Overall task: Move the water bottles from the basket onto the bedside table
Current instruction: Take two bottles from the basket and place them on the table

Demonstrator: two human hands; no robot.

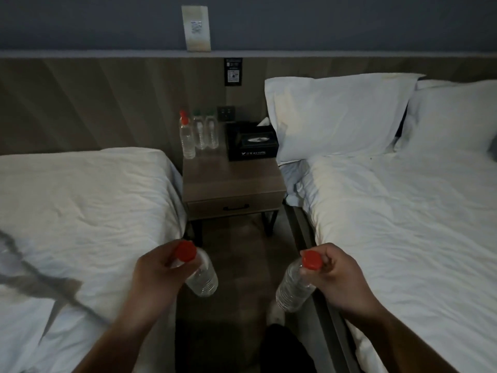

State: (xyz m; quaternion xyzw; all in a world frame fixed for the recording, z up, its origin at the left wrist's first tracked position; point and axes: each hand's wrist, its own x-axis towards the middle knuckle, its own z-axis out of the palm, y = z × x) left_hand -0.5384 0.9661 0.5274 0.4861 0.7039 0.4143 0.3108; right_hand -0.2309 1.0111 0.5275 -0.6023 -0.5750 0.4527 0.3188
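Dim bedroom, wood-grain bedside table (234, 181) at 12 o'clock between two rumpled white beds (80, 211). On its 11 o'clock corner, three clear bottles (200, 133) upright; black tissue box (252, 144) at 1. At 7, left hand (158, 267) curled round the neck of a red-capped bottle (203, 278); at 5, right hand (336, 275) pinching a second bottle (291, 289) under its cap. Likely thin ribbed plastic, slick, easily dented mid-body; stiff neck the safest hold. Basket out of sight.

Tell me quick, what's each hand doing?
Left hand: grips a red-capped bottle near its cap.
Right hand: grips a second bottle near its cap.
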